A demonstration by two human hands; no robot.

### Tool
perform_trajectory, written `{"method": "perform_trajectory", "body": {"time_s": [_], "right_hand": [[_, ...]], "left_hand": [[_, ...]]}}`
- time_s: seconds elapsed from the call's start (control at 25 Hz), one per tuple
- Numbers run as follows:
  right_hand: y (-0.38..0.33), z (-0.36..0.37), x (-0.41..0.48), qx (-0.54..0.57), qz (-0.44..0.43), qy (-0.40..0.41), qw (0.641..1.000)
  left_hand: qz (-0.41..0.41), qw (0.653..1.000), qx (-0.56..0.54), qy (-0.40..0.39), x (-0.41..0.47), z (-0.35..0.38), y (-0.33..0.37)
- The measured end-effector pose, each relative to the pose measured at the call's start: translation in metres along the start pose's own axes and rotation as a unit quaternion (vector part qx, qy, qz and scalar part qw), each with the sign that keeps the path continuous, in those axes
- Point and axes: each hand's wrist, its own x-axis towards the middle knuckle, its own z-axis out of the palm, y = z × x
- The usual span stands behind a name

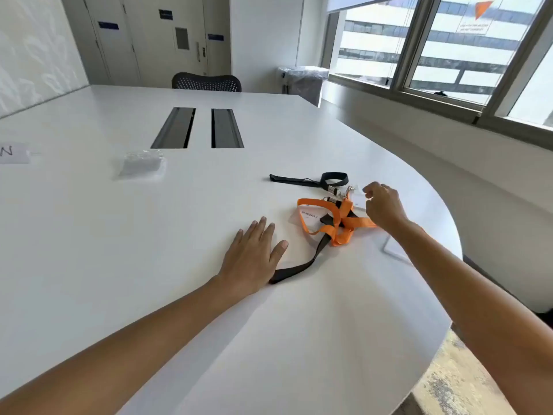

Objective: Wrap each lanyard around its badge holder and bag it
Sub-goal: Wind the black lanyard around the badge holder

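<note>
Orange lanyard (338, 223) lies tangled over a black lanyard (299, 268) on the table (149, 235), my left hand (251, 259) flat beside them, my right hand (384, 205) curled at a badge holder (358, 202), though I cannot tell whether it grips.

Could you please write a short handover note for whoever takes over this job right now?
Left hand lies flat on the table, holding nothing. Right hand is curled at a badge holder; grip unclear. Orange lanyard and a black lanyard lie tangled over the named badge holder; second black lanyard beyond. Bags lie far left. Nothing wrapped or bagged yet.
</note>
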Motion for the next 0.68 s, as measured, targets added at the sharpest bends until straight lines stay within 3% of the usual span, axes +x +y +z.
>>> {"method": "perform_trajectory", "body": {"time_s": [0.08, 0.16, 0.4, 0.68], "right_hand": [[0.006, 0.000, 0.014, -0.061, 0.019, -0.106, 0.992], [0.012, 0.001, 0.027, -0.092, 0.030, -0.158, 0.983], [0.024, 0.007, 0.050, -0.172, 0.031, -0.196, 0.965], [0.020, 0.005, 0.055, -0.183, 0.072, -0.252, 0.948]], "left_hand": [[-0.012, 1.000, -0.003, -0.004, 0.009, 0.002, -0.002], [-0.018, 1.000, -0.006, -0.012, 0.016, 0.002, -0.007], [-0.008, 1.000, 0.021, 0.009, 0.020, 0.004, -0.015], [-0.008, 1.000, 0.018, 0.022, 0.021, 0.006, -0.015]]}}
